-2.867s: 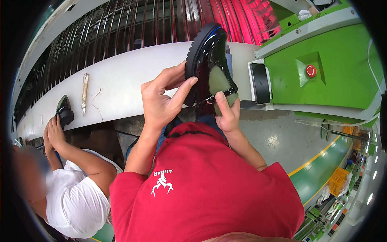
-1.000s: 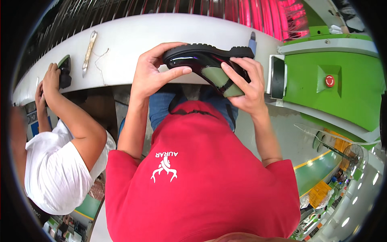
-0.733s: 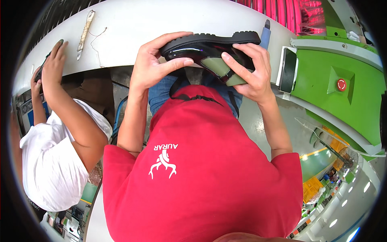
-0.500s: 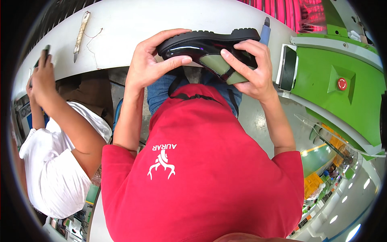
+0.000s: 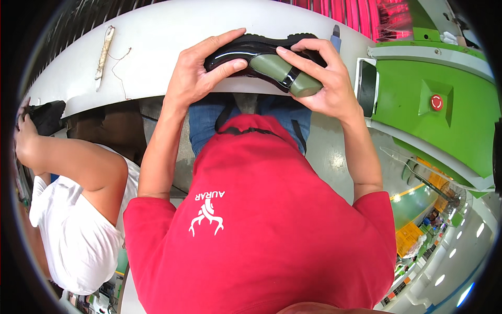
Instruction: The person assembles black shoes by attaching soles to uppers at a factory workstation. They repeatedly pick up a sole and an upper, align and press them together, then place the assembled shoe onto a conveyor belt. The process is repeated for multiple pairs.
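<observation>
While both hands grip it, one black shoe sits at the near edge of the white worktop; entries follow.

Held item: black shoe, glossy upper, lying on its side across the two hands, with a grey-green shoe last showing out of its opening.

Left hand: wrapped over the toe end, fingers curled across the top, thumb pressed against the glossy side next to the last.

Right hand: closed round the heel end, fingers over the sole edge, palm cupping the butt of the last.

Change: about three seconds earlier the shoe was raised upright in front of the person, sole toward the camera; a second ago it had been turned flat, and it now lies lower, against the worktop edge, with both grips barely altered over the last half second.

Reading: the turning seems finished and the hands appear settled into a steady two-handed hold; whether they are pressing or pulling on the last cannot be told.

Beyond left hand: pale stick-like tool with a loose thread, well apart on the worktop.

Beside right hand: green machine housing with a red button.

Far left: co-worker in white, a hand on a dark item.
</observation>
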Demonstrator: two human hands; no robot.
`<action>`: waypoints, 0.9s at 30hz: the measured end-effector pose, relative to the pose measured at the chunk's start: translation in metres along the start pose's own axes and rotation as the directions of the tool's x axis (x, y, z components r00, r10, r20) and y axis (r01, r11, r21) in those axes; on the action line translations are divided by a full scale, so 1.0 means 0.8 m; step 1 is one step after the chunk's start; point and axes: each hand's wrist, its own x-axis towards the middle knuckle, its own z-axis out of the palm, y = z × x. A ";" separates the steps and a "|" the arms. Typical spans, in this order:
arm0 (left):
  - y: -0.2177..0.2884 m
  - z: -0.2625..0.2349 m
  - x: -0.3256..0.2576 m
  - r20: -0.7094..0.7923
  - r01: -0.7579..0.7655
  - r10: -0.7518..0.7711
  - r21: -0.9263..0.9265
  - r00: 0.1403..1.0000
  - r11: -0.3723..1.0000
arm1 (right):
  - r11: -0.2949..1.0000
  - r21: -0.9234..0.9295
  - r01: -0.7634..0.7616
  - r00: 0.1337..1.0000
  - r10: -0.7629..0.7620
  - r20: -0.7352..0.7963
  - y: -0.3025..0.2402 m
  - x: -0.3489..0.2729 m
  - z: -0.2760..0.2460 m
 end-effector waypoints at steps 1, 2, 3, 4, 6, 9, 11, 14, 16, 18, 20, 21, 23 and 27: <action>-0.001 -0.001 0.002 -0.001 0.012 -0.012 -0.017 1.000 1.000 | 1.000 -0.003 0.003 1.000 -0.003 0.007 0.000 0.002 -0.002; -0.001 -0.002 0.003 0.015 0.007 -0.007 -0.002 1.000 1.000 | 1.000 -0.007 0.006 1.000 -0.006 0.014 -0.001 0.003 -0.004; 0.001 -0.004 0.003 0.030 0.002 -0.003 0.012 1.000 1.000 | 1.000 0.000 -0.001 1.000 0.001 0.021 -0.003 0.004 -0.007; 0.002 -0.006 0.003 0.044 -0.001 0.000 0.029 0.999 1.000 | 1.000 -0.001 0.014 1.000 -0.014 0.027 -0.005 0.008 -0.012; 0.005 -0.009 0.009 0.106 0.051 -0.051 0.008 0.993 0.999 | 0.999 -0.004 0.042 0.998 -0.042 0.040 -0.011 0.018 -0.027; 0.008 0.000 0.014 0.099 -0.201 0.181 0.266 0.979 0.943 | 0.995 0.057 0.076 0.997 -0.078 0.023 -0.020 0.037 -0.063; 0.033 0.011 0.022 0.085 -0.278 0.265 0.236 0.960 0.931 | 0.991 0.088 0.098 0.995 -0.097 -0.014 -0.035 0.052 -0.087; 0.088 0.026 0.038 0.005 -0.358 0.361 0.144 0.932 0.922 | 0.981 -0.043 0.191 0.981 -0.190 0.032 -0.064 0.085 -0.104; 0.108 0.033 0.046 -0.079 -0.390 0.398 0.099 0.914 0.915 | 0.965 -0.007 0.262 0.964 -0.262 -0.053 -0.078 0.102 -0.101; 0.119 0.026 0.054 -0.136 -0.429 0.460 0.206 0.877 0.879 | 0.952 -0.039 0.303 0.919 -0.302 -0.255 -0.069 0.112 -0.112; 0.121 0.018 0.056 -0.151 -0.359 0.385 0.171 0.911 0.917 | 0.952 0.022 0.306 0.848 -0.262 -0.460 -0.025 0.113 -0.116; 0.118 0.014 0.056 -0.170 -0.324 0.352 0.176 0.920 0.930 | 0.934 0.295 0.200 0.856 -0.020 -0.517 -0.002 0.108 -0.102; 0.117 0.006 0.053 -0.175 -0.258 0.279 0.134 0.944 0.957 | 0.737 0.676 0.014 0.843 0.354 -0.404 0.021 0.103 -0.056; 0.115 -0.008 0.048 -0.199 -0.206 0.233 0.149 0.952 0.967 | 0.440 0.897 -0.039 0.868 0.460 -0.188 -0.007 0.113 0.023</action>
